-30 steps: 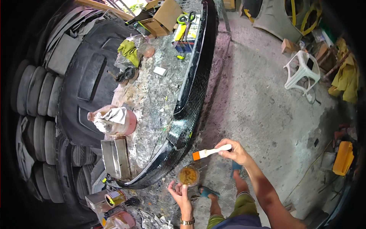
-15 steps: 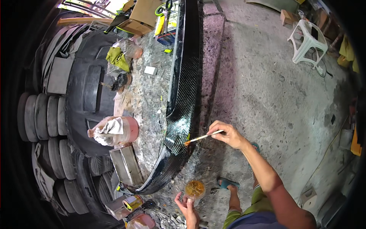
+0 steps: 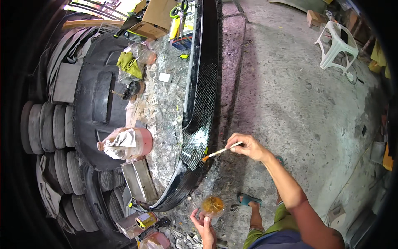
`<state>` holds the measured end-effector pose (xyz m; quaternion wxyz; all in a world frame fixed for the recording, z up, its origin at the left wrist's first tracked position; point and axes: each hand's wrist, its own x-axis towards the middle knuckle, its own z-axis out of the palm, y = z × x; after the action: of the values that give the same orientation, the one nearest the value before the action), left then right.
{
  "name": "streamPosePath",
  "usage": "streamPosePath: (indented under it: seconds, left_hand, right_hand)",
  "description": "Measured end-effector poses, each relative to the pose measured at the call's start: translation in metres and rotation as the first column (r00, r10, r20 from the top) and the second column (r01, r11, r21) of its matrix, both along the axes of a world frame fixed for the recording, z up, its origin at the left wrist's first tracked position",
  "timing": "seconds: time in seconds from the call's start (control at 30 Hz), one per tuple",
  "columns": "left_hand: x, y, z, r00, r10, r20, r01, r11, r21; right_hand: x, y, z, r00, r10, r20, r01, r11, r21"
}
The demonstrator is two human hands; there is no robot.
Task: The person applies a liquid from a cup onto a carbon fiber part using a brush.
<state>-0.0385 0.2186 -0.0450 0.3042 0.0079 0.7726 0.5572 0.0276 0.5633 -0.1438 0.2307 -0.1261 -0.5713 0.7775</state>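
My right hand [image 3: 244, 147] holds a white-handled paintbrush [image 3: 219, 151], its orange bristles at the glossy black carbon-fibre-weave part [image 3: 192, 143] that runs curved along the table edge; whether they touch it I cannot tell. My left hand [image 3: 204, 226] grips a clear plastic cup [image 3: 212, 205] of amber, brownish stuff, below the curved part's near end. A metal box-like piece [image 3: 139, 179] lies on the table beside the part.
The cluttered table [image 3: 163, 114] bears a pink jug [image 3: 141, 143] with rag, scissors [image 3: 180, 12], a cardboard box [image 3: 151, 23] and a green cloth [image 3: 128, 64]. Stacked tyres [image 3: 58, 124] stand left; a white stool [image 3: 336, 45] stands on the concrete floor [image 3: 298, 124].
My right hand has moved up and left, turning the brush so its bristles are down at the carbon part. The camera's view has shifted, so the scene sits differently.
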Motion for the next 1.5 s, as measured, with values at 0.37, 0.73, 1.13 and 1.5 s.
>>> streamPosePath:
  seconds: [0.37,0.73,1.13,1.5]
  left_hand:
    - [0.003,-0.007,0.008,0.999,0.042,0.001,-0.042,0.997,0.059]
    - [0.002,-0.016,0.015,0.997,0.076,0.003,-0.076,0.991,0.114]
    - [0.003,-0.022,0.023,0.985,0.165,0.059,-0.174,0.961,0.213]
    - [-0.001,-0.027,0.028,0.98,0.187,0.072,-0.198,0.956,0.217]
  right_hand:
    - [-0.005,-0.034,0.042,0.993,0.113,0.025,-0.115,0.982,0.153]
    - [-0.007,-0.012,0.063,0.991,-0.059,0.117,0.037,0.982,0.183]
    - [-0.057,-0.035,0.087,0.971,-0.124,0.204,0.154,0.979,-0.137]
    - [-0.065,-0.03,0.09,0.94,-0.215,0.264,0.252,0.961,-0.115]
